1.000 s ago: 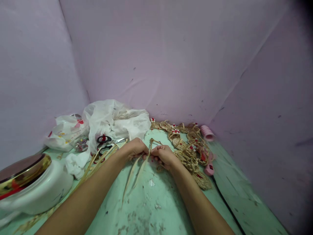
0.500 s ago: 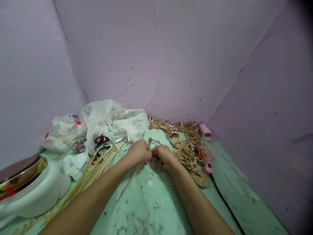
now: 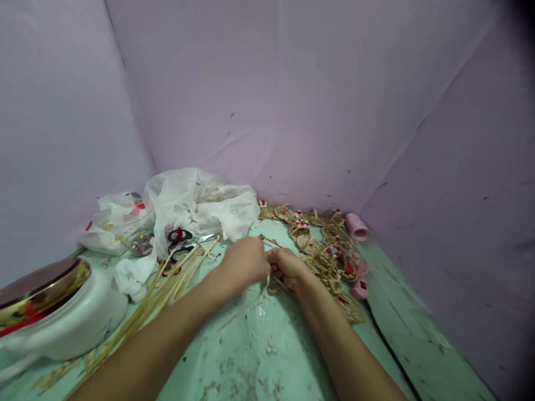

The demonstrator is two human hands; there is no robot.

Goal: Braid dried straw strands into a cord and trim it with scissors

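Note:
My left hand [image 3: 247, 260] and my right hand [image 3: 287, 266] meet above the green table, fingers closed. Between them runs a thin braided fibre cord [image 3: 271, 241], with a loop of it showing behind and below the fingers. My right hand pinches this cord. A pale strand hangs beneath my left hand, whose fingertips are largely hidden behind its back. Just right of my right hand lies a pile of braided fibre cord [image 3: 326, 273], joined by woven pieces with red and white beads [image 3: 301, 221].
Long straw strands [image 3: 154, 301] and black-handled scissors [image 3: 180, 236] lie left, near white plastic bags [image 3: 200, 206]. A white pot [image 3: 87, 323] stands far left. At right are a pink thread cone [image 3: 356, 226] and a pink device [image 3: 359, 288] with a black cable.
The view has shifted slightly. My left hand has turned and now covers more of its fingers; the pale strand below it has swung closer in. Both hands remain together.

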